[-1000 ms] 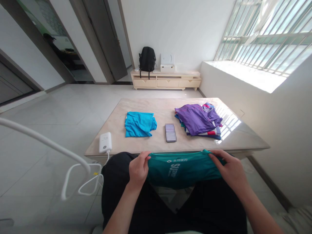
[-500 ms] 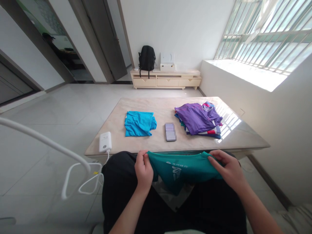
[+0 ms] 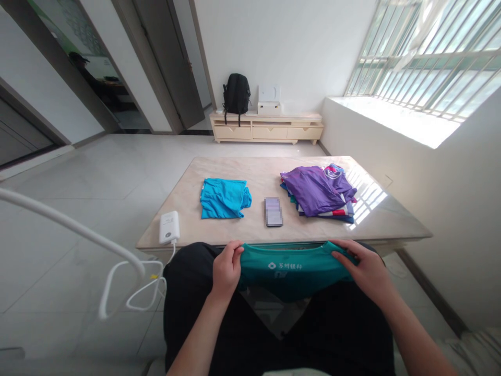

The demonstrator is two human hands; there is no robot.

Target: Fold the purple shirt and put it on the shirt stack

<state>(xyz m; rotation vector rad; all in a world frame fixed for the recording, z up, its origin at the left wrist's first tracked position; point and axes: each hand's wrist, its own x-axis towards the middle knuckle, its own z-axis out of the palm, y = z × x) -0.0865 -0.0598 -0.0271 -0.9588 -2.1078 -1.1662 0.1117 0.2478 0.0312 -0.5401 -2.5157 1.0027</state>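
Note:
A green T-shirt (image 3: 293, 277) with white lettering is stretched above my lap by its upper edge. My left hand (image 3: 227, 267) pinches one corner, and my right hand (image 3: 360, 265) grips the opposite corner. Its lower part hangs between my knees. On the table beyond lies a folded bright blue shirt (image 3: 224, 199), left of centre. A pile of clothes with a purple shirt (image 3: 317, 190) on top rests at the right. Between them is a phone (image 3: 273, 212) with a blurred screen.
A white power bank (image 3: 169, 227) with a cable sits at the left front of the pale table (image 3: 258, 171). A white curved tube (image 3: 74, 225) crosses the left side. Farther back, a low cabinet (image 3: 270, 131) carries a black backpack (image 3: 236, 94). A person (image 3: 84, 70) is beyond a doorway.
The T-shirt's upper edge is pulled straighter, and its lettering is flatter and easier to see. My left hand has shifted slightly. The things on the table have not moved.

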